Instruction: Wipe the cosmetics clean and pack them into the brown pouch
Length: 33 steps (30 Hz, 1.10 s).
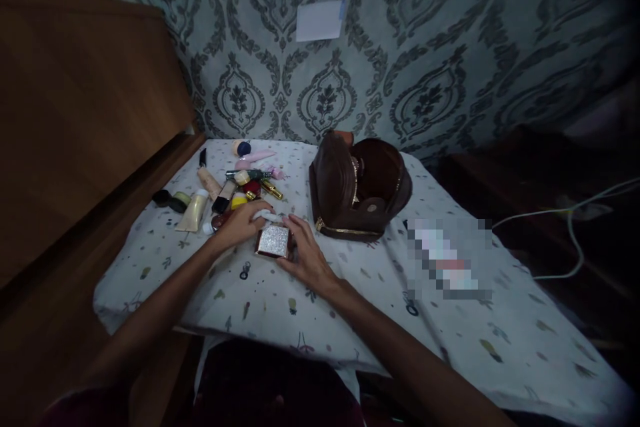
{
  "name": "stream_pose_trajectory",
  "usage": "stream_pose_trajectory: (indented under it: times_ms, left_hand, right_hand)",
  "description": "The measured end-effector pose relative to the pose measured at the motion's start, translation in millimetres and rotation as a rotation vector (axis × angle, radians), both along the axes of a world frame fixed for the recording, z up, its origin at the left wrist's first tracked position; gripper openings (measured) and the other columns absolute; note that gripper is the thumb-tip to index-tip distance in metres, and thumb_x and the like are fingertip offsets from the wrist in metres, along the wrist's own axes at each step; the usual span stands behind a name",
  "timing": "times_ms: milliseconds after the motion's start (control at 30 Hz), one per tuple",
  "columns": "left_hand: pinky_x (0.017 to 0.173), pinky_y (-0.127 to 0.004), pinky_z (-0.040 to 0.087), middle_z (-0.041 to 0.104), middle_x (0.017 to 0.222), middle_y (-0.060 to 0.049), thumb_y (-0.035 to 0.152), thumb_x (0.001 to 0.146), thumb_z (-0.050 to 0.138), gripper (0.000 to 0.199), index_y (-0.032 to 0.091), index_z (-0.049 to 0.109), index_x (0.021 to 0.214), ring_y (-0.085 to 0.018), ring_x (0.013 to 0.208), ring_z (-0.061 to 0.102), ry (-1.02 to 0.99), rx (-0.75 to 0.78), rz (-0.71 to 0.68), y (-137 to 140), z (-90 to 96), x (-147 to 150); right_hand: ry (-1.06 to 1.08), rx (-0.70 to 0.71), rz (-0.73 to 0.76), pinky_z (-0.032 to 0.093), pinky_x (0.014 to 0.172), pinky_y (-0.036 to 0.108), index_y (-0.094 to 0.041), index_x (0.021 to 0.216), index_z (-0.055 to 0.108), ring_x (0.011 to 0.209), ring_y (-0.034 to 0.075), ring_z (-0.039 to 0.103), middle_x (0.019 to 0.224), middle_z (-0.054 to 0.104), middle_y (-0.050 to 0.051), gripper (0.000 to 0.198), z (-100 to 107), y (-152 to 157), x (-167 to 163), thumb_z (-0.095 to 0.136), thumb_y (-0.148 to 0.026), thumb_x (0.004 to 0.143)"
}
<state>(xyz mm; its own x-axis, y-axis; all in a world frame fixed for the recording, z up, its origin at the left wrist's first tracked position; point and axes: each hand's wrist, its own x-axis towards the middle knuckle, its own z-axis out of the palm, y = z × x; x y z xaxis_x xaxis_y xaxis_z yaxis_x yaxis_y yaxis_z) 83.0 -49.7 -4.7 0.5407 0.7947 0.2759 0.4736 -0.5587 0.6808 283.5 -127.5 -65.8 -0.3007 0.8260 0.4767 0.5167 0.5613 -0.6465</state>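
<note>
My right hand point(310, 259) is curled round the right side of a small square box point(274, 241) with a glittery silver top and rose-gold sides. The box is low over the cloth or resting on it; I cannot tell which. My left hand point(243, 223) has its fingers closed on a slim white item point(267, 215) just behind the box, too small to name. Beside the left hand lie a brown round container point(219, 221) and a yellow-lidded jar point(239, 200). To the right of my hands stands a brown cosmetic bag point(335, 183), unzipped with its lid up.
Cosmetics lie at the back left: a cream tube point(193, 212), a beige tube point(209, 183), a gold tube point(271, 189), a pink item point(256, 159). A blurred item point(445, 257) is at the right. A patterned cloth point(320, 310) covers the table; a wooden panel point(85, 93) borders the left.
</note>
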Motion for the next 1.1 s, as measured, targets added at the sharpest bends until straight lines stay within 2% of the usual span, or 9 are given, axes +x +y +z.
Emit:
stream_pose_trajectory:
  times_ms: [67,100,200,267,367,500,667,933,1100]
  left_hand:
    - [0.089,-0.034,0.051,0.071,0.097,-0.005,0.018,0.076,0.049,0.026,0.017,0.069,0.094,-0.022,0.095,0.065,-0.062,0.038,0.001,-2.7,-1.5,-2.3]
    - [0.090,-0.036,0.050,0.071,0.097,-0.006,0.019,0.076,0.049,0.026,0.017,0.069,0.093,-0.023,0.096,0.065,-0.092,0.060,0.008,-4.5,-3.3,-3.3]
    - [0.085,-0.038,0.052,0.072,0.096,-0.007,0.023,0.078,0.051,0.024,0.017,0.070,0.092,-0.024,0.094,0.066,-0.139,0.095,0.017,-10.7,-9.6,-6.1]
    - [0.086,-0.039,0.053,0.073,0.097,-0.008,0.026,0.081,0.050,0.025,0.018,0.070,0.094,-0.024,0.095,0.067,-0.159,0.127,0.025,-15.1,-11.7,-7.6]
    - [0.086,-0.038,0.054,0.073,0.100,-0.008,0.029,0.084,0.051,0.024,0.020,0.070,0.096,-0.025,0.096,0.068,-0.141,0.190,0.051,-20.3,-9.9,-8.5]
    - [0.088,-0.036,0.054,0.072,0.105,-0.005,0.035,0.086,0.055,0.024,0.023,0.068,0.101,-0.024,0.098,0.068,-0.141,0.269,0.089,-24.1,-6.2,-5.9]
    - [0.090,-0.036,0.054,0.070,0.111,-0.005,0.037,0.091,0.052,0.025,0.025,0.066,0.107,-0.024,0.104,0.066,-0.118,0.324,0.092,-31.4,-11.9,-2.5]
    - [0.089,-0.038,0.054,0.069,0.110,-0.007,0.037,0.092,0.050,0.029,0.023,0.065,0.112,-0.026,0.102,0.066,-0.044,0.405,0.160,-41.6,-16.7,-5.8]
    - [0.086,-0.038,0.055,0.069,0.111,-0.008,0.035,0.093,0.047,0.029,0.023,0.065,0.112,-0.027,0.101,0.067,0.019,0.512,0.179,-46.0,-18.7,-5.7]
  right_hand:
    - [0.029,-0.058,-0.070,0.033,0.116,0.052,-0.023,0.154,0.022,0.146,0.031,0.030,0.156,0.027,0.018,0.097,-3.3,1.3,-0.9,0.076,-0.022,0.074]
    - [0.055,-0.108,-0.100,0.036,0.114,0.052,-0.023,0.155,0.019,0.144,0.032,0.034,0.154,0.031,0.019,0.102,-4.1,2.2,-1.3,0.078,-0.023,0.072]
    - [0.168,-0.317,-0.099,0.053,0.097,0.046,-0.019,0.153,0.022,0.113,0.028,0.063,0.128,0.059,0.015,0.104,-2.2,4.2,-2.2,0.082,-0.024,0.069]
    - [0.225,-0.373,-0.065,0.057,0.086,0.040,-0.019,0.148,0.035,0.095,0.023,0.068,0.113,0.067,0.009,0.094,1.3,3.6,-2.2,0.084,-0.024,0.068]
    - [0.263,-0.326,-0.055,0.056,0.086,0.037,-0.020,0.141,0.045,0.096,0.023,0.067,0.115,0.067,0.007,0.088,4.7,1.7,-0.8,0.086,-0.024,0.064]
    - [0.284,-0.250,-0.076,0.055,0.089,0.035,-0.020,0.146,0.040,0.107,0.024,0.064,0.127,0.063,0.011,0.093,3.3,2.3,3.8,0.085,-0.024,0.066]
    - [0.248,-0.165,-0.086,0.056,0.085,0.033,-0.021,0.140,0.048,0.108,0.022,0.063,0.129,0.061,0.010,0.073,4.6,3.5,9.6,0.075,-0.016,0.073]
    - [0.365,-0.250,-0.003,0.056,0.083,0.033,-0.025,0.142,0.049,0.093,0.018,0.064,0.121,0.065,0.007,0.063,10.8,-3.3,9.4,0.070,-0.023,0.082]
    - [0.325,-0.270,-0.004,0.055,0.081,0.033,-0.028,0.144,0.048,0.084,0.017,0.064,0.108,0.070,0.003,0.063,15.3,-8.5,10.1,0.066,-0.022,0.084]
